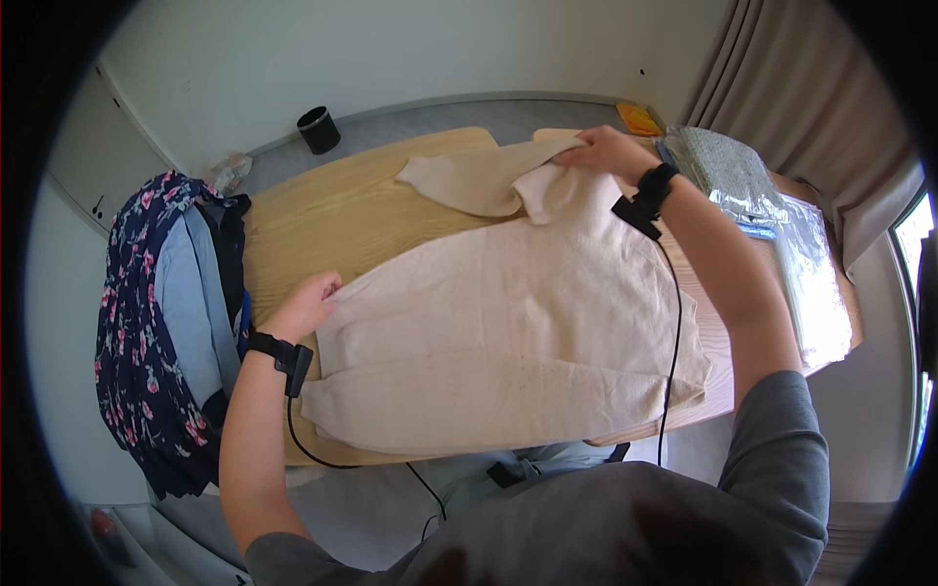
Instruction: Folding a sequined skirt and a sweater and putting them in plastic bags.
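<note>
A cream knit sweater (489, 322) lies spread across the wooden table, its body toward me. One of its sleeves stretches out to the left along the far side, while the other runs along the near edge. My left hand (309, 306) pinches the sweater's left edge, fingers closed on the cloth. At the far right, my right hand (608, 151) grips the top of the far sleeve near the shoulder, where the fabric is bunched and raised. Part of the right fingers is hidden by the cloth. Both wrists wear black strapped devices with cables.
Dark floral and light blue clothes (137, 322) are heaped at the table's (293, 225) left end. Clear plastic packaging (806, 283) and a silvery bubble-wrap pack (723, 171) lie on the right. A black bin (318, 130) stands on the floor behind. Cables hang by both arms.
</note>
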`<state>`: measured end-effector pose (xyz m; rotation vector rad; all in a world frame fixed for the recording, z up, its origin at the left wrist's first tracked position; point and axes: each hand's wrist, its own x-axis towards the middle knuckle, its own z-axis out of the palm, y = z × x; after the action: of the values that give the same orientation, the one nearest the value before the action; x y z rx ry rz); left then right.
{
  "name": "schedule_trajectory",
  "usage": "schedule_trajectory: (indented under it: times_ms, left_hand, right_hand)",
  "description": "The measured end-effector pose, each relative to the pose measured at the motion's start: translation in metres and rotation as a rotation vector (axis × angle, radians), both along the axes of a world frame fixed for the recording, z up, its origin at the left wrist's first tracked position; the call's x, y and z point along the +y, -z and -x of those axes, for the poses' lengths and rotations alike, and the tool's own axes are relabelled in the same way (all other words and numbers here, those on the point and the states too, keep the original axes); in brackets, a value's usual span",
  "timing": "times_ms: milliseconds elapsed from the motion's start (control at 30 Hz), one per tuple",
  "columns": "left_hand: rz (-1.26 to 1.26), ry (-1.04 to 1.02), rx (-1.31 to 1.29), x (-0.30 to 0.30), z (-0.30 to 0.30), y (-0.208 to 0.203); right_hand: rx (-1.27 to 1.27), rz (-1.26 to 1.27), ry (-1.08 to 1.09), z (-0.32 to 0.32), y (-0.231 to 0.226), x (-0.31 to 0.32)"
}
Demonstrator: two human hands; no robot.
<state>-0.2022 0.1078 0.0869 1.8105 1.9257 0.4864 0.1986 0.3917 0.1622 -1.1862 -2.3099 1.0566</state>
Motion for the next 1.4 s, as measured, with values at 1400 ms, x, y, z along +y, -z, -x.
schedule_trajectory:
  times_ms: [1400]
  left_hand:
    - [-0.370,0.697,0.238,0.020,-0.262,-0.028]
  right_hand:
    - [-0.087,0.069,-0.657,-0.130,0.000,-0.182]
